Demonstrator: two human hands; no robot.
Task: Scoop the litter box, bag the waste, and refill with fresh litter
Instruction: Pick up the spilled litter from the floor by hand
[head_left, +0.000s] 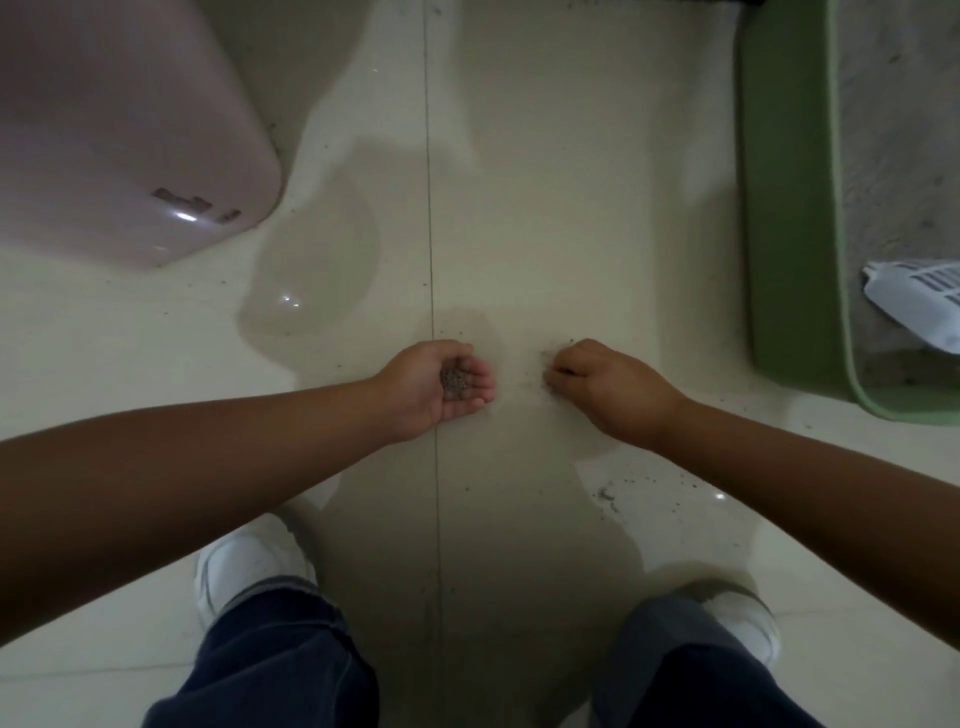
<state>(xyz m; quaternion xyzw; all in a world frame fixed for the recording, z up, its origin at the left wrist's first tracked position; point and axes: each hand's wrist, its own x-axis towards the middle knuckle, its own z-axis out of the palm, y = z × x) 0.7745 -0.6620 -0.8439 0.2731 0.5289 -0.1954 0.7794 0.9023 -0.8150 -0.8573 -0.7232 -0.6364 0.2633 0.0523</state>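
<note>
Head camera looks straight down at a pale tiled floor (519, 182), with both bare forearms reaching in from the lower sides of the frame. Near the middle, the left hand (441, 384) is turned palm up and cupped, its fingers half curled, and a small heap of dark litter grains (455, 382) lies in the palm. Just to the right of it, apart from it, the right hand (602, 384) is turned palm down with its fingers bent, and the fingertips (551, 375) are on the floor among a few loose grains; whether they pinch any grain I cannot tell. More scattered grains (608, 496) lie on the floor at the lower right of the hands.

At the right edge of the frame stands the green litter box (779, 208), with grey litter (893, 130) inside it. A white slotted scoop (914, 299) lies in the box, at the middle of the right edge.

In the upper left corner there is a pink plastic bin (114, 130). Some dark raised marks are on it near its lower corner, but they are too blurred to read.

At the bottom, two white shoes (244, 566) and dark blue trouser legs (270, 665) are visible.
</note>
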